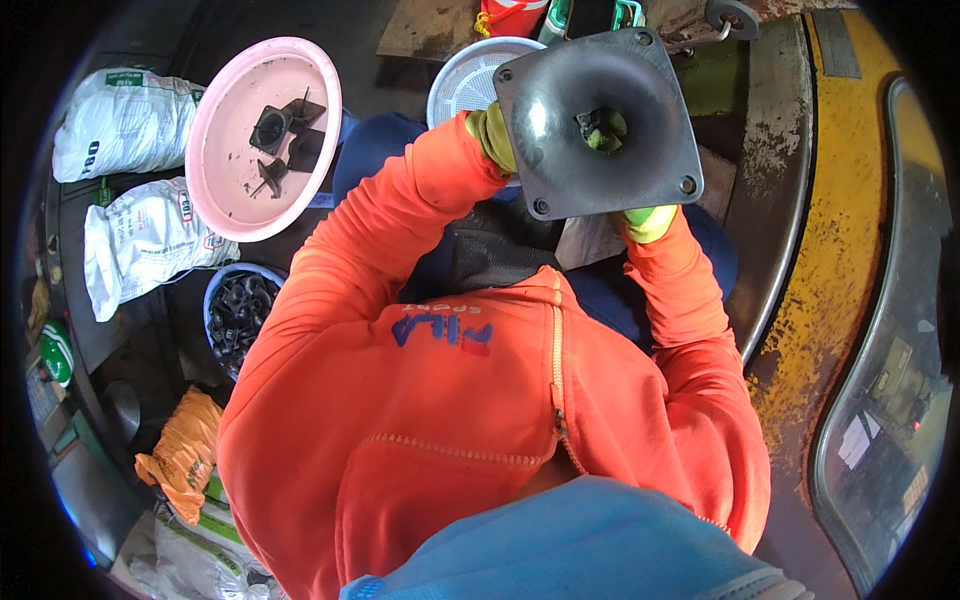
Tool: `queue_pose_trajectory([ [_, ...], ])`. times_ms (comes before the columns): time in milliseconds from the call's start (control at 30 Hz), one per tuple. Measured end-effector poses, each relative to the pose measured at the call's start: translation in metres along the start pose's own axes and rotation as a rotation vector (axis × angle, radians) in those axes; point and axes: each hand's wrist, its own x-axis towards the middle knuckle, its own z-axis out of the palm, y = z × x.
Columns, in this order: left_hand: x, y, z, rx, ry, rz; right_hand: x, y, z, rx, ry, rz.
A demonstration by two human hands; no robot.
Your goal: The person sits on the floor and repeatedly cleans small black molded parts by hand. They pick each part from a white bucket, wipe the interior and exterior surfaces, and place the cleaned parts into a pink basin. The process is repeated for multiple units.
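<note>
A black plastic horn [545,120] with a square flange, a hole at each corner and a flared round mouth is held up, its mouth facing me. My left hand [490,138], in an olive-green glove, grips its left side, with most of the fingers hidden behind the flange. Under the lower right edge, my right hand [648,222] in a yellow-green glove holds it from behind, fingers mostly out of sight. Something green shows through the horn's centre hole. To the left, a pink basin [225,175] contains several black plastic pieces [270,130].
A pale blue colander [465,85] stands behind the horn. On the left are white sacks [130,125], a tub [212,300] of small black parts [243,312] and an orange bag [185,455]. A worn yellow machine frame [850,170] rises on my right.
</note>
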Motion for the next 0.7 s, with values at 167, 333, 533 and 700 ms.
queue_pose_trajectory([
  [167,0.001,0.004,-0.002,-0.077,-0.043,-0.019,0.000,-0.012,-0.003,-0.020,-0.080,0.027],
  [333,0.002,0.007,-0.003,-0.131,-0.072,-0.035,-0.002,-0.014,-0.001,0.055,-0.108,0.094],
  [533,0.001,0.012,-0.007,-0.196,-0.114,-0.053,-0.003,-0.018,-0.001,0.207,-0.134,0.205],
  [700,0.001,0.015,-0.010,-0.271,-0.164,-0.076,-0.001,-0.019,-0.003,0.341,-0.180,0.296],
])
